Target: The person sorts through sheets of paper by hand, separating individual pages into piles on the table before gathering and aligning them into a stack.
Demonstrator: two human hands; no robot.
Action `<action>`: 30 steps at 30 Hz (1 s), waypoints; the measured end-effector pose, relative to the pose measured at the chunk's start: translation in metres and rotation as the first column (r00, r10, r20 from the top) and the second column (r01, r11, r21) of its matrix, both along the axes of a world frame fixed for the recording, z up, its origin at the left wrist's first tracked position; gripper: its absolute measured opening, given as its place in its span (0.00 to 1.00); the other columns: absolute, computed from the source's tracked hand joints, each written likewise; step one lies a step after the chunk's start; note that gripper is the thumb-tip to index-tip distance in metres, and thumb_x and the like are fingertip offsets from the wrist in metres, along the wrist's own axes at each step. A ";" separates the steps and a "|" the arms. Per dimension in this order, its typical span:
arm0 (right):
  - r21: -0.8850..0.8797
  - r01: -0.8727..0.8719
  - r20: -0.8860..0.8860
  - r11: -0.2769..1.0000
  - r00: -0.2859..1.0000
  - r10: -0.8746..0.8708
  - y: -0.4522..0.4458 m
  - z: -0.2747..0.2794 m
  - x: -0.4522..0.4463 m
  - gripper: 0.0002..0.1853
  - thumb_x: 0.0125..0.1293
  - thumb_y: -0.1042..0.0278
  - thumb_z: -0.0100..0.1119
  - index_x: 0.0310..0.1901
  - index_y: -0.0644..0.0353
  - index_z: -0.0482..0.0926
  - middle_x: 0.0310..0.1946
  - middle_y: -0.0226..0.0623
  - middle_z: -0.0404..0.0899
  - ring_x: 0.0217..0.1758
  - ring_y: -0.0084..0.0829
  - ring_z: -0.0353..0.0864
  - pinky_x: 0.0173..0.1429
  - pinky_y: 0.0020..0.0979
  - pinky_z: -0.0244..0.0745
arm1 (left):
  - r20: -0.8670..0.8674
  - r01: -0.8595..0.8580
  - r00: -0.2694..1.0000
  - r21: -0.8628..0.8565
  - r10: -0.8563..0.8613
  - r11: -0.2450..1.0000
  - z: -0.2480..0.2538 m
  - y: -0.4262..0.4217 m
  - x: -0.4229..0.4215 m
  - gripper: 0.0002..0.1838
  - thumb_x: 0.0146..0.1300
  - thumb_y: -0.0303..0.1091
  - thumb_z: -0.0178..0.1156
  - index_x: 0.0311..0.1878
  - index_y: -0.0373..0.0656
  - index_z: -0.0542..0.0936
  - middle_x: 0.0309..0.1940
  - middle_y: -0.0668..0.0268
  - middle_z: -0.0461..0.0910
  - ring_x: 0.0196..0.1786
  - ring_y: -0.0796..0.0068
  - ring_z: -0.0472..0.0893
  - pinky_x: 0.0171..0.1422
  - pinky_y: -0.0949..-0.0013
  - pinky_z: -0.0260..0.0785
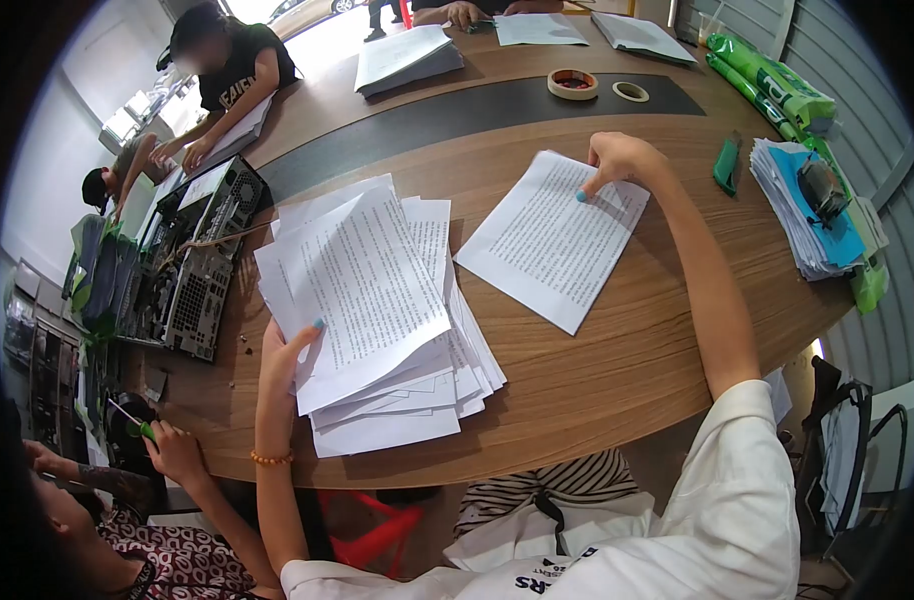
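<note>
A loose, fanned pile of printed sheets [372, 290] lies on the wooden table. My left hand [282, 365] grips the top sheets at their lower left edge, thumb on the print and fingers hidden beneath. To the right is a neater, squared stack of printed sheets [552, 240]. My right hand [625, 160] holds this stack by its far right corner, the thumb pressing on the top page and the other fingers curled behind the edge.
An opened computer case [202, 255] stands left, near a person's hand [177, 450] with a screwdriver. Tape rolls [573, 84], a green cutter [726, 165] and a paper stack [792, 210] lie beyond my right arm. Other people handle papers across the table [517, 130].
</note>
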State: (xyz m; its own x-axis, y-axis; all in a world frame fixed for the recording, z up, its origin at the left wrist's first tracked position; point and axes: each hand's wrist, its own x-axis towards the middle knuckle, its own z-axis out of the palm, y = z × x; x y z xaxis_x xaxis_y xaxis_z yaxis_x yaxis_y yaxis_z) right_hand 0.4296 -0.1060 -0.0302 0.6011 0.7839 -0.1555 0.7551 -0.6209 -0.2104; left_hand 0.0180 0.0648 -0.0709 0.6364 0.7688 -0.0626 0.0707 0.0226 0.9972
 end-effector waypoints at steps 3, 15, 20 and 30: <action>0.033 -0.087 -0.043 0.996 0.995 0.089 0.001 0.002 0.003 0.22 0.27 0.59 0.70 0.25 0.65 0.75 0.23 0.43 0.76 0.30 0.34 0.76 0.34 0.29 0.69 | 0.018 0.002 1.000 0.010 -0.003 1.000 -0.001 0.001 0.000 0.21 0.50 0.23 0.55 0.48 0.33 0.63 0.41 0.59 0.72 0.41 0.75 0.73 0.46 0.75 0.64; 0.610 -0.782 0.786 0.126 0.618 0.027 0.013 0.060 -0.137 0.10 0.51 0.71 0.55 0.37 0.57 0.75 0.26 0.35 0.77 0.25 0.25 0.77 0.29 0.21 0.74 | 0.014 0.005 1.000 0.023 -0.005 1.000 0.000 0.000 0.000 0.21 0.50 0.23 0.55 0.49 0.33 0.64 0.42 0.59 0.71 0.42 0.75 0.72 0.46 0.76 0.64; 0.317 -0.947 0.834 0.046 0.301 0.461 0.044 -0.031 -0.208 0.12 0.46 0.76 0.55 0.36 0.64 0.73 0.27 0.38 0.77 0.30 0.27 0.78 0.30 0.22 0.75 | 0.031 -0.021 0.999 0.058 0.019 0.998 -0.006 0.004 -0.004 0.23 0.49 0.24 0.57 0.50 0.32 0.63 0.43 0.60 0.71 0.44 0.75 0.71 0.47 0.76 0.63; 0.678 -0.684 0.498 0.270 0.698 0.515 0.032 0.011 -0.191 0.05 0.50 0.74 0.54 0.22 0.60 0.68 0.13 0.33 0.71 0.14 0.22 0.72 0.15 0.22 0.68 | -0.036 -0.035 0.999 0.030 0.036 0.999 0.008 -0.007 0.001 0.23 0.47 0.26 0.56 0.48 0.33 0.64 0.40 0.59 0.71 0.41 0.76 0.72 0.44 0.76 0.64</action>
State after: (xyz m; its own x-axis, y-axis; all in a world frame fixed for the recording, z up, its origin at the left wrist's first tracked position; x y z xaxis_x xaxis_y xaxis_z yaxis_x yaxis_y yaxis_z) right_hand 0.2385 -0.0739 -0.0191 -0.1499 0.6478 0.7469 0.9059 0.3926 -0.1587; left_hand 0.0195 0.0582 -0.0625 0.6062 0.7928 -0.0628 0.1070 -0.0030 0.9943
